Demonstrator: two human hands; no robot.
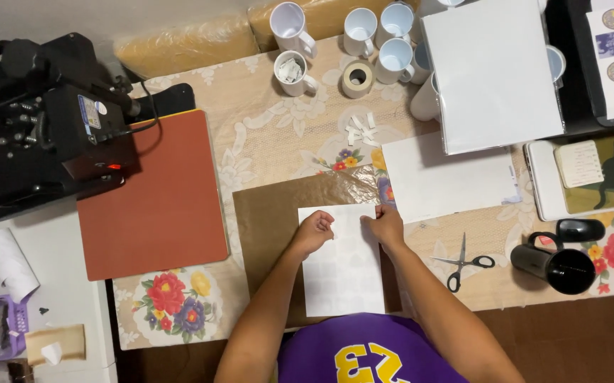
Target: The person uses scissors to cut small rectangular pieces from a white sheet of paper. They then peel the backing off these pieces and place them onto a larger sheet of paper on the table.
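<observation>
Nearest the camera, a purple shirt (363,351) with a yellow numeral fills the lower edge; both bare forearms rise from it toward the middle of the desk (278,135), which is covered by a lace-and-flower cloth. The white sheet (341,273) lies flat on a brown paper liner (271,220), its long side running away from the person. The left hand (314,232) rests on the sheet's upper left corner, knuckles up, fingers curled together and apparently pinching the paper edge; the right hand (386,225) sits at the upper right corner, fingers likewise drawn together on the edge. Whether either pinch fully clamps the paper cannot be told from above. Judged from this pose, the step in hand is handling the sheet's far edge, squaring or lifting it; the next move calls for an even pull by both hands so the sheet stays flat and does not crease. To the left stands a black heat press (37,120) above its orange-red pad (154,198). To the right lie scissors (463,262), a black mug (555,266) on its side, and a second white sheet (445,177). At the far edge stand white mugs (378,39), a tape roll (357,76), small cut tape strips (361,131) and a stack of white paper (495,71)
</observation>
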